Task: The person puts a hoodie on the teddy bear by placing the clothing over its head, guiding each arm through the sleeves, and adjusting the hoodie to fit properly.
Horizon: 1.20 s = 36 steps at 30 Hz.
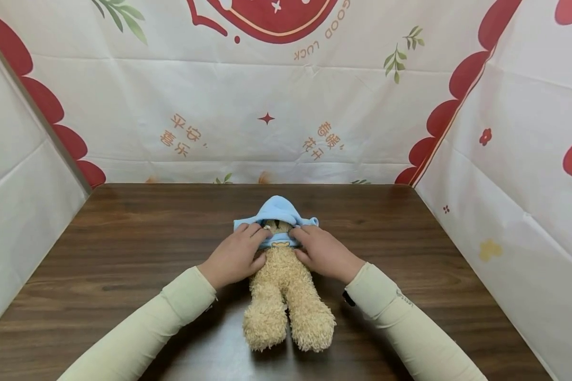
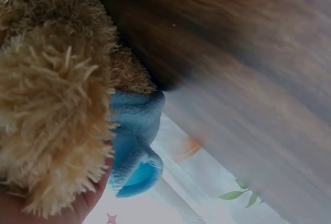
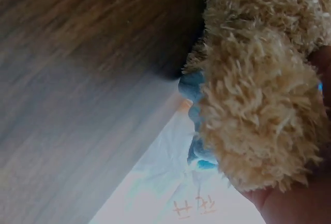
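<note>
A tan, curly-furred teddy bear (image 1: 282,275) lies on its back, legs towards me, on a dark wooden table. Around its head and upper chest sits a light blue hooded top (image 1: 277,207), bunched up, with the hood over the top of the head. My left hand (image 1: 233,255) holds the bear's left-hand side in the head view, fingers over the blue cloth. On the other side my right hand (image 1: 328,253) holds it likewise. In both wrist views a furry part (image 2: 46,115) of the bear lies against the hand and hides most fingers.
The brown wooden table (image 1: 138,238) reaches back to a printed white cloth (image 1: 248,106). More white cloth (image 1: 519,159) hangs along the right side, and another sheet (image 1: 24,159) along the left.
</note>
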Tool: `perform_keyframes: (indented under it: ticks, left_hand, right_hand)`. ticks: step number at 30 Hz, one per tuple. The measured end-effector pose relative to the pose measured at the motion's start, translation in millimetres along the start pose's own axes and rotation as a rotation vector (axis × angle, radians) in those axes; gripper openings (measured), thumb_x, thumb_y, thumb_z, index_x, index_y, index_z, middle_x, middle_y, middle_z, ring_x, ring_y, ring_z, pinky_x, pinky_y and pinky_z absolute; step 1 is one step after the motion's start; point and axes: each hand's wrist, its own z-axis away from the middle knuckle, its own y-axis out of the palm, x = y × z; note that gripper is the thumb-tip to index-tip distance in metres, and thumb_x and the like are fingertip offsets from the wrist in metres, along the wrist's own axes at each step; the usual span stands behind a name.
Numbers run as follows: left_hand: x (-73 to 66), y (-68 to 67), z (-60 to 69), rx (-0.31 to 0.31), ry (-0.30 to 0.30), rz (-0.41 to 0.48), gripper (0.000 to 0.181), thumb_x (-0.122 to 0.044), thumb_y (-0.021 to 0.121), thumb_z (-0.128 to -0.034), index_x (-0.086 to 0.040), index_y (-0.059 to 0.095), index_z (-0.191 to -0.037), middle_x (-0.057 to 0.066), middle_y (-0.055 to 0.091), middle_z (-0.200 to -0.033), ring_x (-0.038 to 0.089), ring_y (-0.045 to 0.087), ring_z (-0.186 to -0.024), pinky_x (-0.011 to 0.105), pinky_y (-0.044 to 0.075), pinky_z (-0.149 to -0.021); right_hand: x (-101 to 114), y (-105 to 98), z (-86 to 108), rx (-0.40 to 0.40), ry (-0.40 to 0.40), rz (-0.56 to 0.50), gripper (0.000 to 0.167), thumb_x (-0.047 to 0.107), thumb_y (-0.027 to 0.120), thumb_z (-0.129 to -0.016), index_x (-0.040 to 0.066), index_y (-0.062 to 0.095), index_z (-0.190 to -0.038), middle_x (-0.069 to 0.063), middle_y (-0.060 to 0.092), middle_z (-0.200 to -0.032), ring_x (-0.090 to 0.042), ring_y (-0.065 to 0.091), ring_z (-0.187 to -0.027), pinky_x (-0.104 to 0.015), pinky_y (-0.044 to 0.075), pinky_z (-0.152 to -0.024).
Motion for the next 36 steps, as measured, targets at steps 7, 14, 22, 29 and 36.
perform_keyframes:
  ticks: [7,14,22,29,36]
  left_hand:
    - [-3.3,-1.9,1.0,-0.001,0.003,-0.017,0.028,-0.015,0.061,-0.0945,-0.008,0.064,-0.121,0.008,0.057,-0.110,0.029,0.055,-0.097,0.041,0.049,-0.083]
    - [-5.9,-8.2,2.7,-0.112,-0.025,0.000,0.033,-0.017,0.067,-0.0906,-0.011,0.065,-0.123,0.014,0.056,-0.121,0.028,0.058,-0.098,0.043,0.051,-0.075]
    - [-11.5,-17.1,10.9,-0.063,-0.016,0.011,0.032,-0.034,0.070,-0.0888,-0.010,0.069,-0.110,0.006,0.057,-0.106,0.025,0.056,-0.091,0.041,0.050,-0.076]
    - [-10.2,-11.6,13.5,0.062,-0.115,0.067,0.043,-0.037,0.065,-0.0912,-0.004,0.062,-0.119,0.008,0.059,-0.110,0.022,0.059,-0.090,0.039,0.050,-0.079]
    - [-8.4,-10.2,10.9,0.132,-0.129,0.141,0.062,-0.038,0.060,-0.0946,0.002,0.049,-0.141,0.017,0.051,-0.138,0.030,0.057,-0.119,0.044,0.048,-0.097]
  right_hand:
    - [0,-3,3.3,0.029,-0.020,-0.055,0.028,0.017,0.060,-0.100,0.007,0.060,-0.126,-0.004,0.058,-0.102,-0.016,0.052,-0.083,-0.034,0.046,-0.072]
    - [-12,-23,13.3,0.018,0.085,-0.206,0.036,0.022,0.064,-0.098,0.009,0.059,-0.131,-0.005,0.059,-0.123,-0.017,0.060,-0.100,-0.039,0.050,-0.083]
    - [-21,-22,25.1,0.031,0.076,-0.255,0.035,0.021,0.068,-0.095,0.007,0.062,-0.126,-0.006,0.061,-0.121,-0.020,0.061,-0.105,-0.042,0.050,-0.089]
    - [-10,-6,17.6,0.048,0.029,-0.267,0.025,0.018,0.069,-0.093,0.009,0.061,-0.115,0.000,0.062,-0.103,-0.013,0.056,-0.085,-0.036,0.049,-0.076]
    - [-1,-9,13.0,0.098,0.025,-0.221,0.050,0.015,0.062,-0.096,0.002,0.048,-0.143,-0.013,0.048,-0.142,-0.024,0.051,-0.126,-0.041,0.046,-0.099]
